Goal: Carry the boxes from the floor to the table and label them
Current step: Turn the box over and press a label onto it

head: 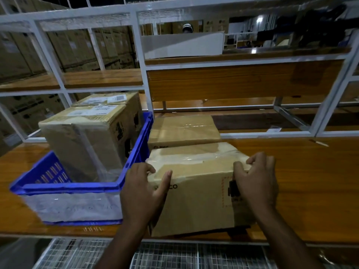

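A taped brown cardboard box (196,193) sits at the near edge of the wooden table (310,181), slightly tilted. My left hand (141,193) grips its left upper corner, thumb on the front face. My right hand (256,181) grips its right upper edge, fingers curled over the top. Directly behind it lies a second, flatter cardboard box (182,131). To the left, a blue plastic crate (64,188) holds two tall cardboard boxes (87,136) with white labels on top.
A white metal shelf frame (143,78) with wooden boards rises behind the table. Stacked cartons fill the background at left. A person's head shows beyond the shelf at top centre. Wire mesh (155,255) lies below the table edge.
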